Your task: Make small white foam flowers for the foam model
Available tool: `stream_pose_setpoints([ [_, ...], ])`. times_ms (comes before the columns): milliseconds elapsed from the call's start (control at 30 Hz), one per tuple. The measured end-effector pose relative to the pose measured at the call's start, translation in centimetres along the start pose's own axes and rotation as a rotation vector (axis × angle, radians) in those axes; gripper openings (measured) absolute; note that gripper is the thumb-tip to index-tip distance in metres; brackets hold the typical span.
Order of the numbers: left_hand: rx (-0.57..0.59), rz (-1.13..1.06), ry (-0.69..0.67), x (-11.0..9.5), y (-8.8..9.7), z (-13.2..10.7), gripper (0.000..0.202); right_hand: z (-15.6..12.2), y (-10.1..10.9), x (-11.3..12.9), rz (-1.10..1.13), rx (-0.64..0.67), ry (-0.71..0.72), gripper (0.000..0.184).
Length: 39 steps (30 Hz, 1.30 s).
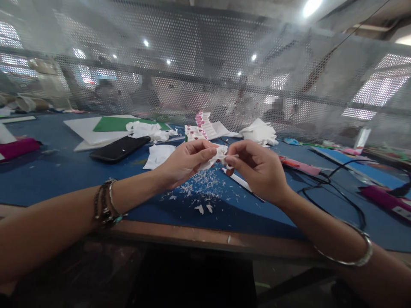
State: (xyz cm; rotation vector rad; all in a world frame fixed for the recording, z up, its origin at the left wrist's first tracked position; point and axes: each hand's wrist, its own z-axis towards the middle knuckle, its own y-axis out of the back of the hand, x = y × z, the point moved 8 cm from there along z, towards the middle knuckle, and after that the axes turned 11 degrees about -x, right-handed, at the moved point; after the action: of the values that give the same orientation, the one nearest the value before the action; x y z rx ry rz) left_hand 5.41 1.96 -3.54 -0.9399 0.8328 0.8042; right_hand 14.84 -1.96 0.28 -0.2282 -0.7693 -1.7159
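Note:
Between my hands is a small crumpled piece of white paper [221, 155], held above the blue tabletop. My left hand [189, 160] pinches its left side between thumb and fingers. With thumb and index finger, my right hand [258, 169] grips the right side. Fine white paper scraps [205, 186] lie scattered on the table below. A thin white stick-like thing [240, 182] rests under my right hand, partly covered by it. Left of my left hand lies a small white paper sheet [159, 156].
A black phone [118, 149] lies left, near white and green sheets [120, 124] and crumpled paper [150, 130]. Behind my hands are a pink-patterned paper [202, 126] and a stack of white pieces [260, 131]. At right, a pink tool [300, 166] trails black cable [337, 196]. Perforated metal screening [199, 64] stands behind.

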Motion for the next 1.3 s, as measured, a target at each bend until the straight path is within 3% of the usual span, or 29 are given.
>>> stream_pose_setpoints([
  [333, 0.072, 0.041, 0.089, 0.7, -0.4, -0.4, 0.019, -0.3, -1.2, -0.4, 0.206, 0.101, -0.135, 0.011],
  [700, 0.130, 0.062, 0.088, 0.7, -0.6, -0.4, 0.017, -0.2, -0.6, -0.1, 0.037, 0.079, -0.008, 0.012],
  [867, 0.142, 0.046, 0.076, 1.0, -0.7, -0.3, 0.016, -0.2, -0.6, -0.3, 0.043, 0.058, -0.018, 0.012],
  [1000, 0.111, 0.107, -0.032, 0.6, -0.3, -0.1, 0.013, -0.2, -0.7, -0.7, 0.051, 0.036, -0.040, 0.013],
  [1167, -0.047, 0.319, -0.269, -1.2, 0.6, -0.2, 0.004, -0.2, -0.6, -1.0, 0.020, -0.018, -0.040, 0.011],
  [1300, -0.075, 0.521, -0.458, -2.6, 0.1, -0.9, 0.008, -0.3, -0.4, -1.0, 0.023, -0.063, -0.035, 0.012],
])
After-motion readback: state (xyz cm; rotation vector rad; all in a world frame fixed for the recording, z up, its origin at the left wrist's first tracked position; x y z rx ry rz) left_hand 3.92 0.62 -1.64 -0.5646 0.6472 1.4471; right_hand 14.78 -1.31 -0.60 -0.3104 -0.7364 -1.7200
